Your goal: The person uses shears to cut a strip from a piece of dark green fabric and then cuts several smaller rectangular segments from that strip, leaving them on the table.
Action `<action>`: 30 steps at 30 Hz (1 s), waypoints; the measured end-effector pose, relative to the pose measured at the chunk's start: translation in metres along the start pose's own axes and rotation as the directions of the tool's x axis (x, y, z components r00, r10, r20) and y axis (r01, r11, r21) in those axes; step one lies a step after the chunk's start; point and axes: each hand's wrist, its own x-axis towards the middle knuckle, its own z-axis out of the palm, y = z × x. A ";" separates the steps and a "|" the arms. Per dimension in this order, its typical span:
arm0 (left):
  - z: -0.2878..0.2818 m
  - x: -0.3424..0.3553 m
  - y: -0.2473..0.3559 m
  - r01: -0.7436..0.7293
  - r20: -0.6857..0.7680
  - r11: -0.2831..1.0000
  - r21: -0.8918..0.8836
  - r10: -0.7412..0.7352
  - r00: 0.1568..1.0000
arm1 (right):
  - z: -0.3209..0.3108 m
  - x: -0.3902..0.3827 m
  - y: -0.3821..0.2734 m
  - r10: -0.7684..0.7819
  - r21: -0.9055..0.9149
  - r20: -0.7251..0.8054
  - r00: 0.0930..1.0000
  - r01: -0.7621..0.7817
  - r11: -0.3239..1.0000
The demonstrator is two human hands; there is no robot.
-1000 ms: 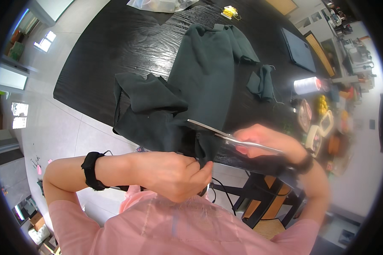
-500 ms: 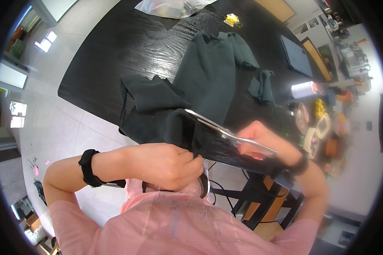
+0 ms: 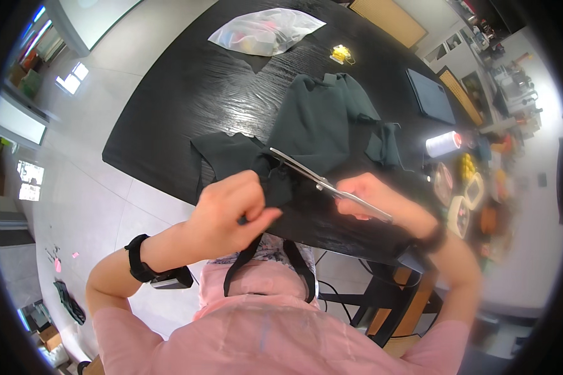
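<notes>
Dark green cloth (image 3: 309, 128) with sleeve-like parts lies across the black table (image 3: 162, 119). My right hand (image 3: 366, 194) is wrapped around the handles of metal scissors (image 3: 321, 184). Their blades point left, the tips over a folded part of the cloth. My left hand (image 3: 231, 206) is beside the near edge of that fold, fingers curled and thumb stretched toward the right. What lies inside its fingers is hidden. To the right of the main piece sits a smaller scrap of the same dark green cloth (image 3: 383, 144).
A translucent bag (image 3: 266, 32) with colourful contents and yellow thread (image 3: 341, 54) lie at the far side. Rightward are a dark tablet-like slab (image 3: 430, 95), a white thread spool (image 3: 443, 144) and an opened cream case (image 3: 460, 215). Black straps (image 3: 241, 269) hang at my waist.
My left hand has risen from the table's near edge toward the fold, and its thumb now sticks out. The scissors have shifted slightly left. The whole view has tilted so the table appears lower.
</notes>
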 end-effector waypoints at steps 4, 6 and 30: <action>-0.010 -0.008 -0.012 0.182 -0.180 0.958 -0.222 -0.224 0.958 | -0.005 0.007 -0.011 0.055 -0.101 0.011 0.998 -0.054 0.993; -0.018 -0.008 -0.013 0.179 -0.224 0.963 -0.200 -0.222 0.949 | -0.004 0.009 -0.016 0.060 -0.057 0.036 0.998 -0.058 0.997; -0.040 -0.006 -0.027 0.735 0.399 0.303 -0.606 -0.684 0.611 | 0.007 0.023 -0.042 0.081 -0.026 0.010 0.997 -0.081 0.996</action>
